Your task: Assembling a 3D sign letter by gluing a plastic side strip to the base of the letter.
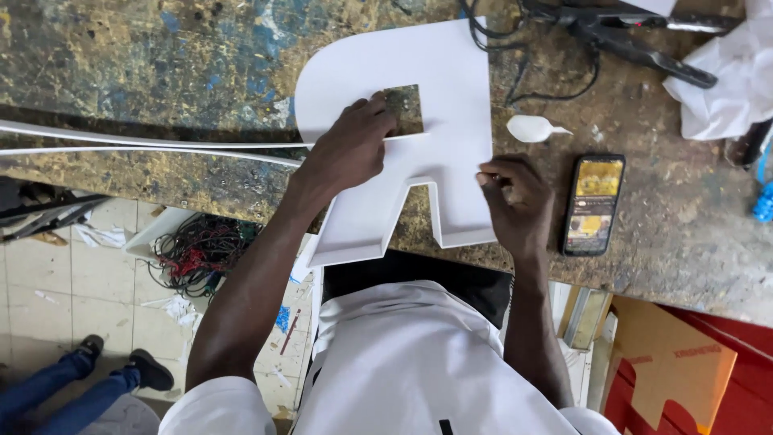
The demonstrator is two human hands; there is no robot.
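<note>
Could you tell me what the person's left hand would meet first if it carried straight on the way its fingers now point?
The left hand lies flat on the large white letter shape, fingers pointing up and right. Going on, it would first cross the square cut-out, then the letter's white face beyond, probably.

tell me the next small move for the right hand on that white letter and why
Probably slide the right hand a little along the letter's right edge, pressing as it goes. Its fingers pinch that edge low down, while the left hand lies flat by the square cutout, pinning the letter to the bench. So the piece looks steady enough to work the edge.
</note>
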